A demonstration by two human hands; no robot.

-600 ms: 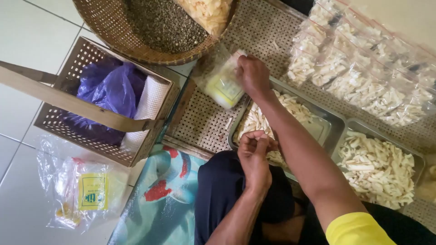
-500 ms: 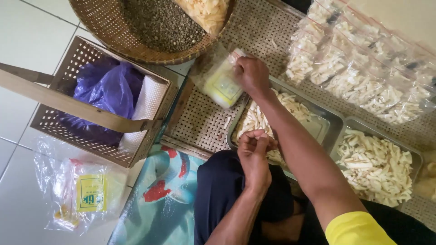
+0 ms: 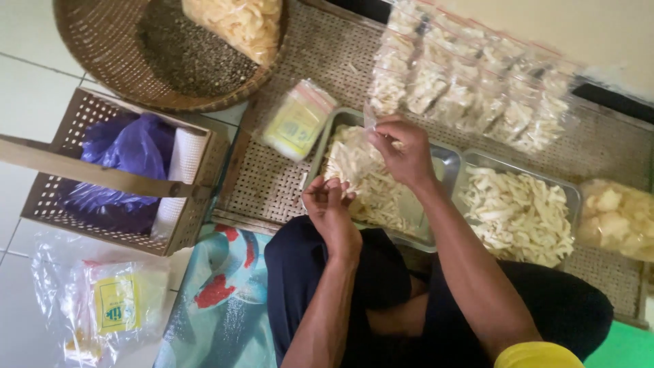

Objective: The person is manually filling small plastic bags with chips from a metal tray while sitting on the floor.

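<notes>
Left hand (image 3: pixel 332 204) at the near rim of the metal tray (image 3: pixel 446 160), grip pinching a few pale chips (image 3: pixel 361 170); right hand (image 3: pixel 403 151) over the same tray, grip pinching a clear bag (image 3: pixel 373 119) by its mouth, presumably held open for filling

Under your hands you see two dull, brushed metal trays (image 3: pixel 446 160) at the frame's centre, resting on a coarse woven cane mat (image 3: pixel 272 177), with glossy clear plastic bags (image 3: pixel 470 95) of pale, matt chips along the upper right. At upper left sits a rough round wicker basket (image 3: pixel 95 48), and below it a perforated box (image 3: pixel 61 197) with a smooth wooden handle, holding shiny purple plastic film (image 3: pixel 126 146). Crinkled clear plastic (image 3: pixel 102 307) lies on smooth glazed tiles (image 3: pixel 27 88) at lower left.
</notes>
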